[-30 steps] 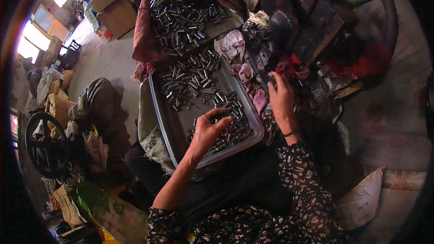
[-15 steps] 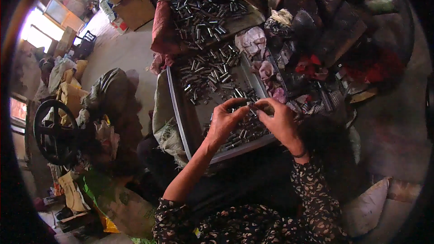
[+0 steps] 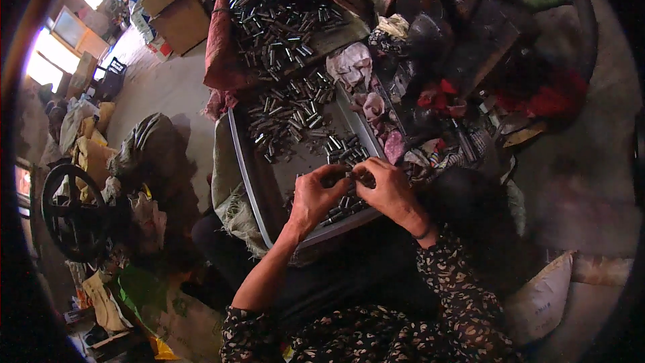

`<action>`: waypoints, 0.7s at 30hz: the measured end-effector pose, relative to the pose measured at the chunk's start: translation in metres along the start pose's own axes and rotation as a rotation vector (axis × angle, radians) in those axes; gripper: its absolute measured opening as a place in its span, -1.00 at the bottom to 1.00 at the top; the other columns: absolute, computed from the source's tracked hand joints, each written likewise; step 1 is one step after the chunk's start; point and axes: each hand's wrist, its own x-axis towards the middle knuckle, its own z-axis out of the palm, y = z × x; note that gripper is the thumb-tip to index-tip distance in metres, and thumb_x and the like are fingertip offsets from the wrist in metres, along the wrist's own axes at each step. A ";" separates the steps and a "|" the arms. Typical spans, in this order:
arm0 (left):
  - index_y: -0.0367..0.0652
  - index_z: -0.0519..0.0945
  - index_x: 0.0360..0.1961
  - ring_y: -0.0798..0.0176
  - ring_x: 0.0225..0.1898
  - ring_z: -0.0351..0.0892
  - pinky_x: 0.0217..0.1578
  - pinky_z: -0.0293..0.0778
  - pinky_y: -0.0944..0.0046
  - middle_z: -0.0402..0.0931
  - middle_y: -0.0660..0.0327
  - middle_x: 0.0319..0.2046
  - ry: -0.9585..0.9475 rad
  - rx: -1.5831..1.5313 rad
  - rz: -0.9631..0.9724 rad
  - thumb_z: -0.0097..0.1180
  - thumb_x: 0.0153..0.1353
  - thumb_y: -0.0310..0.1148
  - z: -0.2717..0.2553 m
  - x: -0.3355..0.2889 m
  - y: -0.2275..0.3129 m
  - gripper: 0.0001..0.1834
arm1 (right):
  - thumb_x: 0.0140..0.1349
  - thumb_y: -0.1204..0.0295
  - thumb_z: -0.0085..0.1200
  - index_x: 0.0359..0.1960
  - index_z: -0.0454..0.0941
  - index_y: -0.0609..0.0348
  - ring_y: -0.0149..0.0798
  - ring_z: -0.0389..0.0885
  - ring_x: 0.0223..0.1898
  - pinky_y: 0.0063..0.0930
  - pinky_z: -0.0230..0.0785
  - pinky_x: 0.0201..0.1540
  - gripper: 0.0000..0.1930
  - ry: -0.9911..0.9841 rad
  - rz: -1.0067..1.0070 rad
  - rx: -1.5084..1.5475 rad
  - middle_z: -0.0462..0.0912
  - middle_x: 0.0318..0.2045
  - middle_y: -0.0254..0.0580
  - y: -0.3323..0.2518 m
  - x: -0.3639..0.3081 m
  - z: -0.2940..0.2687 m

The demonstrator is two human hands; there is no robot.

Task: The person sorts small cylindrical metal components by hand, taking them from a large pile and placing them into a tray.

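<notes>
A grey metal tray (image 3: 250, 181) lies in front of me, strewn with several small dark metal cylinders (image 3: 289, 117). My left hand (image 3: 316, 195) and my right hand (image 3: 386, 188) meet over the tray's near end, fingertips pinched together around a small metal piece (image 3: 353, 176). The piece is mostly hidden by my fingers. More cylinders (image 3: 339, 207) lie under my hands.
A second heap of metal cylinders (image 3: 275, 17) rests on red cloth beyond the tray. Rags (image 3: 353, 64) and dark clutter lie to the right. Cardboard boxes (image 3: 178, 10) stand at the back left, a black wheel (image 3: 70, 212) and sacks at the left, a pale sack (image 3: 541, 299) at the lower right.
My right hand came from the clutter on the right to the tray and joined my left hand. The view has shifted slightly.
</notes>
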 end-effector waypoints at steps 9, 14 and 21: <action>-0.31 0.55 -0.22 0.48 -0.39 0.50 -0.35 0.45 0.42 0.60 0.17 -0.41 0.008 0.129 0.130 0.15 0.02 -0.42 0.004 -0.001 -0.001 -0.73 | -0.08 0.55 0.13 -0.33 0.45 0.24 -0.08 0.54 -0.28 -0.35 0.38 -0.24 -0.77 -0.007 0.028 0.044 0.53 -0.35 -0.09 0.007 -0.005 0.003; -0.23 0.56 -0.23 0.22 -0.33 0.58 -0.30 0.46 0.31 0.56 0.05 -0.35 -0.025 0.098 0.143 0.15 0.01 -0.40 0.005 -0.003 0.000 -0.74 | -0.08 0.47 0.15 -0.35 0.45 0.19 0.00 0.53 -0.30 -0.26 0.38 -0.28 -0.78 0.018 -0.036 0.011 0.53 -0.38 -0.08 0.005 -0.008 0.004; -0.25 0.55 -0.22 0.08 -0.32 0.58 -0.28 0.46 0.25 0.54 -0.01 -0.34 0.012 0.093 0.150 0.14 -0.01 -0.38 0.009 -0.008 -0.009 -0.71 | -0.09 0.49 0.14 -0.34 0.45 0.19 -0.04 0.54 -0.32 -0.31 0.39 -0.30 -0.77 0.001 0.005 -0.020 0.53 -0.39 -0.11 -0.001 -0.011 0.002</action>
